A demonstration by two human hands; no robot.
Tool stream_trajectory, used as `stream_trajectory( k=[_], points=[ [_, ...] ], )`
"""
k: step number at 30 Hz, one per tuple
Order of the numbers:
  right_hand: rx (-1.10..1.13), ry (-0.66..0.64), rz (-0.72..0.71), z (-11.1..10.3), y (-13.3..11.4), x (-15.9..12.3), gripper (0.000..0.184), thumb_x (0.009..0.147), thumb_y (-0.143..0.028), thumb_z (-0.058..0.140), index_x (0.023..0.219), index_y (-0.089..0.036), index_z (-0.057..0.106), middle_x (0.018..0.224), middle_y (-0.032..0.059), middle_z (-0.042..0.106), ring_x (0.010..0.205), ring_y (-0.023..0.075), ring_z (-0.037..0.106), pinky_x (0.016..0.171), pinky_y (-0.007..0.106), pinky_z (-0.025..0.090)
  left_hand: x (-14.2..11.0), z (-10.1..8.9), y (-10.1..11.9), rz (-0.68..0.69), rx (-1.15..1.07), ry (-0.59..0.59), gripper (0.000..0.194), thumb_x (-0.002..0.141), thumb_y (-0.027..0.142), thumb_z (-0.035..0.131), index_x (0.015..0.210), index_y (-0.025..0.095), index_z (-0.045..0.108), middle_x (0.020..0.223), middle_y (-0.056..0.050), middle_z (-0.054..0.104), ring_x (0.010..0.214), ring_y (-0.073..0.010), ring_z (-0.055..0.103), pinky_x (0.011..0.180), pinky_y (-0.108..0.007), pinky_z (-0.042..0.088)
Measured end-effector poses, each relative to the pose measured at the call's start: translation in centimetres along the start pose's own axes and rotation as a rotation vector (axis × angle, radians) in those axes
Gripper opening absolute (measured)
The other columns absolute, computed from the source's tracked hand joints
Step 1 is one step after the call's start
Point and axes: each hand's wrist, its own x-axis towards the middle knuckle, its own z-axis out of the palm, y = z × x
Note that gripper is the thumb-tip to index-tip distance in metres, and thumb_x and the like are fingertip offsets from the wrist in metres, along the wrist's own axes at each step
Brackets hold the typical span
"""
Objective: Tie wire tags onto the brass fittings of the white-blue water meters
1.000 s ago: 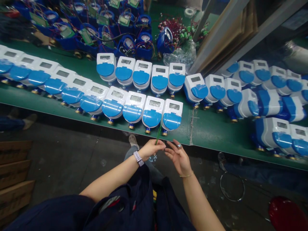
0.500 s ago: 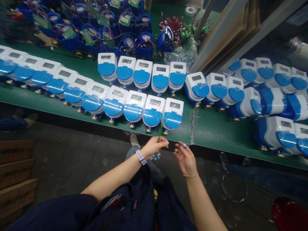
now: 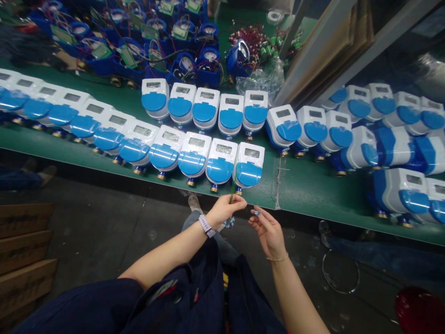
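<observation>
My left hand [image 3: 225,210] is shut on thin green strands [image 3: 232,192], which stand up in front of the nearest water meter [image 3: 248,164]. A small pale blue cluster [image 3: 228,223] hangs below that hand. My right hand [image 3: 268,233] is close by under the bench edge, its fingers curled toward the strands. A tiny blue speck [image 3: 256,212] shows at its fingertips, too small to tell whether it is held. Neither hand touches the meters, which stand in curved rows with white casings and blue lids.
The meters rest on a green bench [image 3: 299,190]. Wired blue meter bodies [image 3: 184,65], red wire bundles [image 3: 252,39] and a plastic bag [image 3: 264,79] lie behind them. Wooden crates [image 3: 21,246] stand on the floor at left, and a person's leg [image 3: 382,255] and a red stool [image 3: 417,311] at right.
My left hand has shifted slightly right, carrying the green strands closer to the nearest meter. My right hand has turned its fingertips toward the left hand, narrowing the gap.
</observation>
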Motion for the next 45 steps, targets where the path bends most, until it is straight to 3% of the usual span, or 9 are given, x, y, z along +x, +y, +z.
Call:
stream_trajectory(
  k=[5, 9, 15, 20, 26, 35, 40, 43, 45],
  points=[
    [-0.314, 0.001, -0.121, 0.9, 0.9, -0.2, 0.022, 0.069, -0.031, 0.065, 0.086, -0.018, 0.063, 0.081, 0.0036, 0.065, 0.072, 0.016, 0.059, 0.073, 0.035, 0.049, 0.0, 0.0, -0.2, 0.073, 0.073, 0.061, 0.028, 0.065, 0.038, 0.066, 0.072, 0.012, 0.059, 0.064, -0.001, 0.055, 0.053, -0.0063, 0.044, 0.048, -0.018, 0.032],
    [-0.399, -0.006, -0.194, 1.6, 1.1, -0.1, 0.019, 0.069, -0.03, 0.065, 0.081, -0.018, 0.055, 0.079, 0.0039, 0.063, 0.075, 0.0165, 0.06, 0.073, 0.033, 0.049, 0.0, -0.2, -0.6, 0.151, 0.126, 0.028, 0.024, 0.067, 0.034, 0.064, 0.072, 0.011, 0.06, 0.069, -0.003, 0.058, 0.064, -0.01, 0.05, 0.061, -0.021, 0.039],
    [-0.516, 0.014, -0.28, 2.5, 0.7, -0.5, 0.026, 0.07, -0.024, 0.063, 0.083, -0.023, 0.039, 0.079, 0.0021, 0.062, 0.074, 0.016, 0.061, 0.068, 0.03, 0.049, -0.3, -0.4, -0.8, 0.192, 0.303, 0.009, 0.022, 0.069, 0.032, 0.06, 0.072, 0.011, 0.062, 0.063, -0.001, 0.056, 0.057, -0.009, 0.046, 0.056, -0.02, 0.036],
    [-0.667, 0.013, -0.308, 2.6, 0.5, -0.6, 0.023, 0.071, -0.025, 0.06, 0.082, -0.023, 0.04, 0.077, 0.0018, 0.06, 0.069, 0.0158, 0.061, 0.065, 0.029, 0.049, -0.6, -0.5, -0.6, 0.257, 0.552, 0.051, 0.02, 0.072, 0.032, 0.056, 0.07, 0.013, 0.063, 0.058, 0.002, 0.051, 0.054, -0.0086, 0.039, 0.051, -0.02, 0.03],
    [-0.799, 0.016, -0.347, 2.7, 0.3, -0.7, 0.018, 0.073, -0.027, 0.057, 0.081, -0.022, 0.042, 0.074, 0.0011, 0.059, 0.064, 0.0155, 0.06, 0.061, 0.028, 0.048, -0.7, -0.8, -0.5, 0.351, 0.673, 0.025, 0.016, 0.074, 0.027, 0.055, 0.068, 0.015, 0.063, 0.059, 0.002, 0.049, 0.055, -0.0085, 0.04, 0.053, -0.02, 0.029],
    [-0.839, -0.044, -0.315, 2.8, -0.1, -0.9, 0.015, 0.074, -0.026, 0.057, 0.08, -0.023, 0.043, 0.077, 0.0028, 0.061, 0.069, 0.0181, 0.062, 0.065, 0.033, 0.049, -0.3, -1.4, -1.6, 0.115, 0.392, -0.094, 0.023, 0.071, 0.034, 0.057, 0.066, 0.012, 0.06, 0.055, 0.002, 0.049, 0.051, -0.007, 0.039, 0.049, -0.019, 0.028],
    [-0.546, -0.052, -0.215, 2.8, 0.4, -0.4, 0.027, 0.069, -0.027, 0.064, 0.088, -0.022, 0.045, 0.079, 0.0028, 0.063, 0.074, 0.0171, 0.062, 0.069, 0.031, 0.049, -0.8, -1.6, -2.1, -0.147, 0.104, -0.057, 0.028, 0.065, 0.039, 0.064, 0.069, 0.013, 0.055, 0.045, 0.008, 0.034, 0.038, -0.0029, 0.024, 0.039, -0.019, 0.015],
    [-0.391, -0.044, -0.063, 2.5, 1.1, 0.0, 0.034, 0.066, -0.032, 0.067, 0.093, -0.018, 0.051, 0.073, 0.0029, 0.064, 0.065, 0.0158, 0.061, 0.062, 0.03, 0.049, -1.1, -1.7, -2.3, -0.29, -0.097, -0.095, 0.03, 0.063, 0.039, 0.066, 0.07, 0.016, 0.049, 0.043, 0.012, 0.023, 0.036, -0.0016, 0.014, 0.038, -0.018, 0.006],
    [-0.344, -0.044, 0.008, 2.4, 1.5, 0.1, 0.032, 0.066, -0.035, 0.067, 0.089, -0.015, 0.056, 0.07, 0.0034, 0.064, 0.06, 0.0148, 0.06, 0.059, 0.029, 0.049, -1.3, -1.7, -2.5, -0.327, -0.165, -0.109, 0.034, 0.062, 0.041, 0.067, 0.071, 0.017, 0.046, 0.046, 0.012, 0.024, 0.036, -0.001, 0.013, 0.038, -0.017, 0.004]
  ],
)
